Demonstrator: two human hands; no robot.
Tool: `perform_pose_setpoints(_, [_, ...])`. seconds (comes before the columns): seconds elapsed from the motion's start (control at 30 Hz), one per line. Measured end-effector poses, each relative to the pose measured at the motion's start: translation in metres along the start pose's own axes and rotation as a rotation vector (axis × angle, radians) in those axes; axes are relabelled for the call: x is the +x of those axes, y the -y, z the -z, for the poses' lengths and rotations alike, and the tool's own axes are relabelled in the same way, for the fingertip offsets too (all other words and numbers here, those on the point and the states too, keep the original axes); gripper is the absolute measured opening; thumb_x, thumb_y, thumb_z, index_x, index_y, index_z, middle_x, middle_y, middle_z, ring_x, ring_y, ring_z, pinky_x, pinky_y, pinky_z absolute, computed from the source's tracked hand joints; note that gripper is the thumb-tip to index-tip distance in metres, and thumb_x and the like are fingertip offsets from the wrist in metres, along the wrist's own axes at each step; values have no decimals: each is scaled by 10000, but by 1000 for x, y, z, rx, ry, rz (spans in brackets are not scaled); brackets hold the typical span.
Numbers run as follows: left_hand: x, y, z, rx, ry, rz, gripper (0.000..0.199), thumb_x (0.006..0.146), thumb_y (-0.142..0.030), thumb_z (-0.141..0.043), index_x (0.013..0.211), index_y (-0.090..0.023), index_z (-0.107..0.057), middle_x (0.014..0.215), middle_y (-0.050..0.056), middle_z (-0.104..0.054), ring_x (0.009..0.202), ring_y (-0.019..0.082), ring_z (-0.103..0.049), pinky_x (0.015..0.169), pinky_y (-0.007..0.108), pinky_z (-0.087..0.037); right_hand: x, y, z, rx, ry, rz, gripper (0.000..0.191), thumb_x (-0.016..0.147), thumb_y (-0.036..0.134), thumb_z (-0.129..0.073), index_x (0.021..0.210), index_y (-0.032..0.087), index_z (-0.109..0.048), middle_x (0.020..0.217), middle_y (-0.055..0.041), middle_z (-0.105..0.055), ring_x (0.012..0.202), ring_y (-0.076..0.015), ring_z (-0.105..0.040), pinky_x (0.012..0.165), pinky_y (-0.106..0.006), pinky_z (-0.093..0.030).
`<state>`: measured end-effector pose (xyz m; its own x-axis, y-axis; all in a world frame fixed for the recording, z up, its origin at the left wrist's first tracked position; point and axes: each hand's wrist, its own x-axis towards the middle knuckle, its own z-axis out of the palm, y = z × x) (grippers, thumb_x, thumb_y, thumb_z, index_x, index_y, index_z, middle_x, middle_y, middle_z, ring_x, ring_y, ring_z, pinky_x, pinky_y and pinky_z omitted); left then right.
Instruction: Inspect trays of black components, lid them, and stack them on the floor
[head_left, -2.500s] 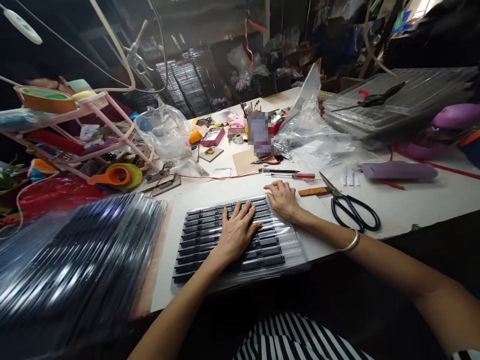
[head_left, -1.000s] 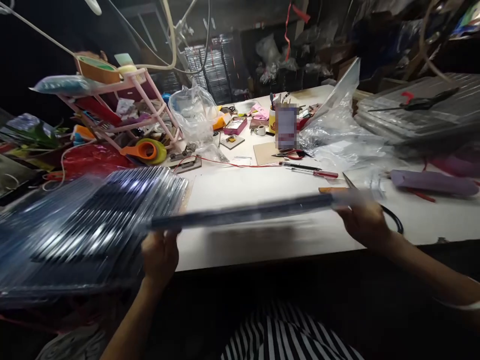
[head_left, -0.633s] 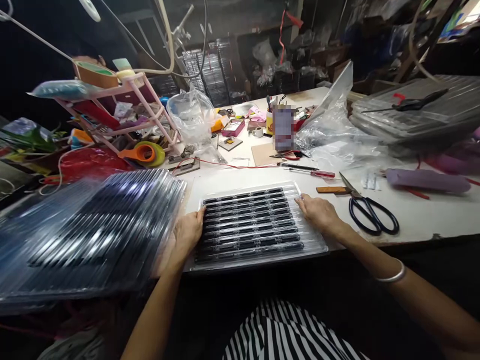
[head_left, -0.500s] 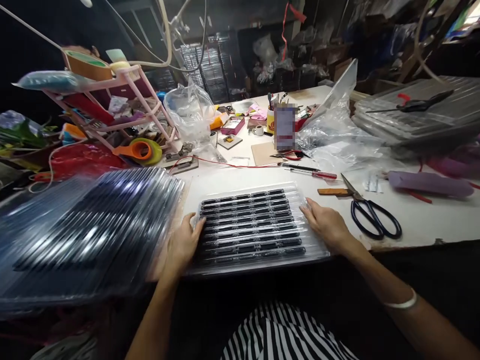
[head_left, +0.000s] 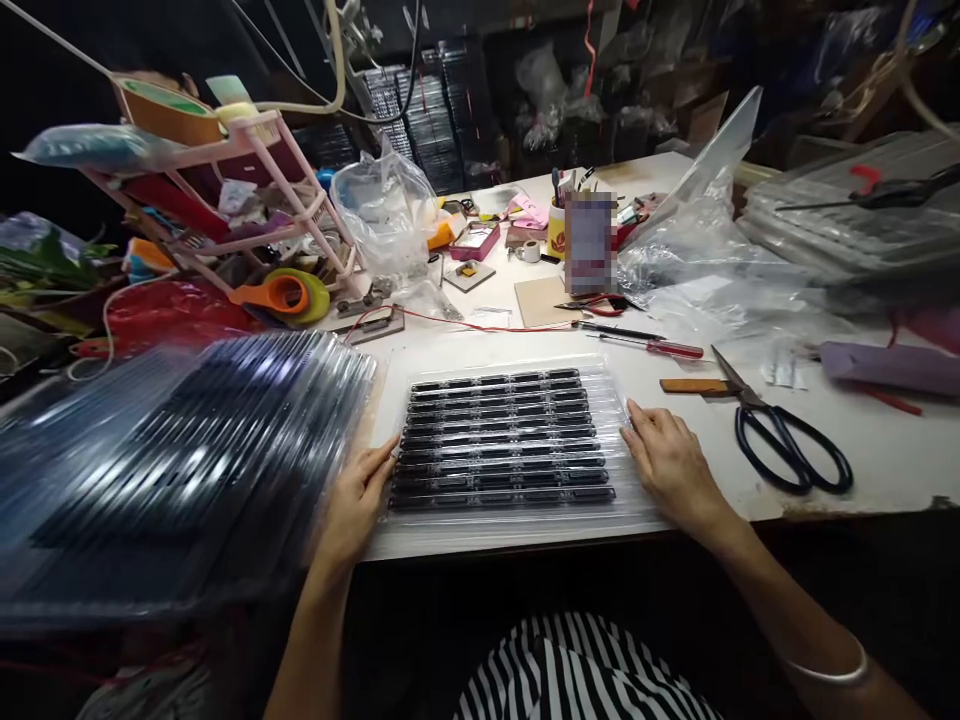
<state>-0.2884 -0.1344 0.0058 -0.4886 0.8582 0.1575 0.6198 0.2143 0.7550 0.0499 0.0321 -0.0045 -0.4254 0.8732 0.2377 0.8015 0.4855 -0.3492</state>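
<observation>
A clear plastic tray (head_left: 615, 470) with rows of small black parts lies at the table's front edge, in front of me. My left hand (head_left: 358, 500) grips its left edge, thumb on top and fingers partly hidden beneath the side. On the opposite edge my right hand (head_left: 670, 462) is closed around the rim, fingertips pressed to the plastic. To the left of my left hand sits a stack of similar plastic trays (head_left: 202, 450) with dark rows, fanned and overlapping. Large scissors (head_left: 784, 430) with dark blue handles lie to the right of my right hand.
A pink rack (head_left: 285, 170) with rolls of tape stands at the back left. Behind the tray are a red screwdriver (head_left: 675, 349), pliers (head_left: 604, 304) and a yellow cup (head_left: 556, 232) of tools. Clear plastic bags (head_left: 697, 270) cover the back right.
The tray has come down flatter onto the table, with both hands still at its sides. The view has shifted slightly, so the scissors appear farther right.
</observation>
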Motion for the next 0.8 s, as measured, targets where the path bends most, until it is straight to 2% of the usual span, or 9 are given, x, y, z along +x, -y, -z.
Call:
perform_pose_setpoints(0.07, [-7, 4, 2, -38, 9, -19, 409, 902, -375, -469, 1258, -207, -583, 1053, 53, -612, 1008, 183, -567, 882, 306, -435, 0, -3, 0, 173, 3, -31, 471, 924, 344, -367, 1294, 103, -530, 1216, -171, -584, 1097, -342, -538, 934, -553, -446])
perform_pose_setpoints(0.13, [-10, 5, 2, -12, 17, -38, 408, 915, -364, -454, 1281, -219, -562, 1028, 48, -588, 989, 174, -555, 885, 312, -429, 1, -4, 2, 409, 8, -88, 460, 894, 378, -437, 1273, 146, -554, 1327, -145, -532, 1219, -321, -485, 1038, -534, -384])
perform_pose_setpoints(0.3, [-10, 4, 1, 65, 95, -64, 412, 925, -372, -428, 1299, -243, -545, 914, 33, -531, 865, 163, -535, 832, 326, -443, 5, 3, 16, 835, -65, -283, 406, 826, 401, -594, 1185, 214, -625, 1363, -73, -534, 1312, -254, -427, 1132, -421, -304])
perform_pose_setpoints(0.4, [-9, 1, 2, 70, 112, -54, 407, 913, -388, -453, 1280, -251, -564, 890, 26, -515, 847, 164, -533, 819, 327, -446, 6, 8, 29, 1077, -87, -380, 441, 784, 398, -663, 1197, 253, -607, 1272, -56, -612, 1194, -248, -555, 1104, -432, -348])
perform_pose_setpoints(0.5, [-11, -2, 3, 62, 117, -41, 420, 905, -418, -463, 1267, -239, -578, 905, 30, -534, 879, 172, -546, 843, 329, -442, 6, 12, 40, 1342, 89, -393, 645, 778, 407, -670, 1363, 300, -422, 1117, -69, -693, 940, -265, -693, 961, -511, -481])
perform_pose_setpoints(0.57, [-12, -2, 5, -27, 59, 27, 453, 920, -452, -421, 1287, -228, -560, 925, 35, -571, 894, 175, -562, 857, 330, -442, 8, 15, 42, 1452, 196, -364, 717, 802, 386, -645, 1427, 303, -302, 1054, -74, -715, 883, -274, -709, 907, -529, -510])
perform_pose_setpoints(0.6, [-12, -1, 6, -119, 11, 81, 478, 927, -473, -391, 1307, -225, -541, 939, 38, -594, 890, 176, -572, 854, 331, -448, 10, 16, 42, 1496, 203, -353, 713, 816, 364, -629, 1435, 294, -283, 1043, -75, -719, 893, -274, -708, 910, -525, -509])
perform_pose_setpoints(0.7, [-12, 3, 7, -434, -132, 230, 570, 915, -551, -353, 1329, -192, -512, 950, 57, -660, 830, 185, -607, 807, 336, -479, 18, 14, 38, 1598, 108, -346, 606, 856, 273, -560, 1415, 270, -326, 1067, -66, -714, 974, -242, -686, 982, -480, -473])
perform_pose_setpoints(0.8, [-12, 4, 6, -477, -143, 258, 609, 884, -576, -411, 1299, -148, -534, 969, 90, -685, 819, 185, -617, 800, 335, -484, 27, 2, 36, 1609, -9, -421, 412, 908, 265, -462, 1319, 255, -470, 1162, -60, -680, 1051, -210, -655, 1037, -437, -436])
